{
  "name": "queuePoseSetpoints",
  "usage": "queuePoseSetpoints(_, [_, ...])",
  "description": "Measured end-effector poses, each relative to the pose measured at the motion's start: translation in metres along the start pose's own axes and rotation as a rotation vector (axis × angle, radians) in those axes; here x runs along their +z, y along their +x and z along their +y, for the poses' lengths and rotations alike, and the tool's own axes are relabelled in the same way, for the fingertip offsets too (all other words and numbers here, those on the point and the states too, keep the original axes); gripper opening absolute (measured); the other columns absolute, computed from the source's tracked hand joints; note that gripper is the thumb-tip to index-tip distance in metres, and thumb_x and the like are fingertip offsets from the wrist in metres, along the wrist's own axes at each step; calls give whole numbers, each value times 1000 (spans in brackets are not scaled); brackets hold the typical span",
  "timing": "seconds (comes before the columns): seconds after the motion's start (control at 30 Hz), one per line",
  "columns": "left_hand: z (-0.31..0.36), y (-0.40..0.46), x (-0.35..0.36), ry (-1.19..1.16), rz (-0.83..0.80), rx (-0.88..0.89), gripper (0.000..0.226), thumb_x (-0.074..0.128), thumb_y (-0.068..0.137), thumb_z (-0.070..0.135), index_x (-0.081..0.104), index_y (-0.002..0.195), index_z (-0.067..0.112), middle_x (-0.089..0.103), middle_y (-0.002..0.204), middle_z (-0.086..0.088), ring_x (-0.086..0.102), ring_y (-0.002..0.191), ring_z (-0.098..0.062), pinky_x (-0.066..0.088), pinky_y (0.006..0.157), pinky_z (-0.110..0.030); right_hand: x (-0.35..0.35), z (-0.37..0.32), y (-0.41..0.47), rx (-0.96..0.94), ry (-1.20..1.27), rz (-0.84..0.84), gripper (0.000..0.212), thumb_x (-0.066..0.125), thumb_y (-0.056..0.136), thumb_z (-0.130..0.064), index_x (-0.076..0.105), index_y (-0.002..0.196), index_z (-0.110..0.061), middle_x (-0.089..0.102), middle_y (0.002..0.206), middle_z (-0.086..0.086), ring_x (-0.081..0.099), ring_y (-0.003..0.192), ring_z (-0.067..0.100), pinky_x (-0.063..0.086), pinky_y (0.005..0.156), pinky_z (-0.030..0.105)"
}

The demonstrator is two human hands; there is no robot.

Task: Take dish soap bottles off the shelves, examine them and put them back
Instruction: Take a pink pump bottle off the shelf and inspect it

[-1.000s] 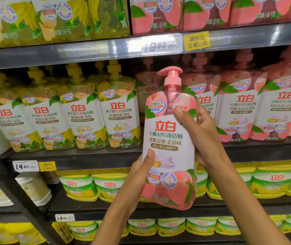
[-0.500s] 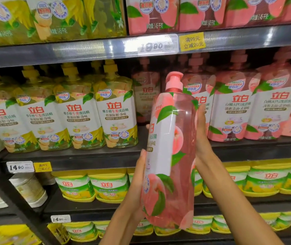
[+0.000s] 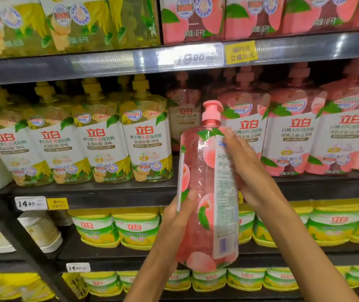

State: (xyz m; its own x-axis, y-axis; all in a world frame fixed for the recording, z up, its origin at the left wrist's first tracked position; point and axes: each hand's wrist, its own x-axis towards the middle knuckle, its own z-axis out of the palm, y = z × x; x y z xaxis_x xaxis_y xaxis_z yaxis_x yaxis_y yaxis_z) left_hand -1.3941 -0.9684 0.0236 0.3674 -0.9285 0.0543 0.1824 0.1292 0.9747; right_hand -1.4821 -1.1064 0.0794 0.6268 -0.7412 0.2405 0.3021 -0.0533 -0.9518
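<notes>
A pink peach dish soap bottle [image 3: 204, 192] with a pink pump top is held upright in front of the shelves. Its clear side and part of the white back label face me. My left hand [image 3: 179, 216] grips its lower left edge. My right hand [image 3: 246, 168] presses flat on the upper right of the bottle, over the back label. Behind it on the middle shelf [image 3: 117, 198] stand pink peach bottles [image 3: 296, 136] to the right and yellow bottles [image 3: 145, 140] to the left, with a gap in the front row just behind the held bottle.
The top shelf [image 3: 65, 66] carries yellow and pink boxes. Below are rows of yellow-lidded green tubs [image 3: 137, 229]. White rolls [image 3: 43, 232] lie at lower left beside a dark shelf upright. Price tags run along the shelf edges.
The bottle has been turned about its upright axis: a second ago the front label faced me, now the side and back label do. My right hand slid round onto the back label.
</notes>
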Motion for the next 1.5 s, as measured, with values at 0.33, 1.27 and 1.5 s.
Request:
queuePoseSetpoints(0.33, [8,-3,-5,-204,-77,-32,56,52,79,69,67,117,31,67,121,-4,62,115,-24,54,86,-33,6,-1,-7,81,378,-154,36,65,83,-44,72,103,-15,73,91,4,71,82,18,57,69,29])
queuePoseSetpoints(1.27, [6,2,1,60,111,225,58,39,82,70,60,124,35,67,120,9,63,111,-7,50,79,-11,29,-13,-50,-169,-21,145,66,79,72,-30,50,130,-18,71,113,0,68,105,18,54,92,46])
queuePoseSetpoints(1.5, [-3,12,0,0,304,68,68,48,68,83,73,101,30,75,98,-1,71,93,-17,56,76,-28,15,-6,-39,-88,1,93,69,65,71,-70,51,130,-36,64,126,-11,58,121,9,42,107,46])
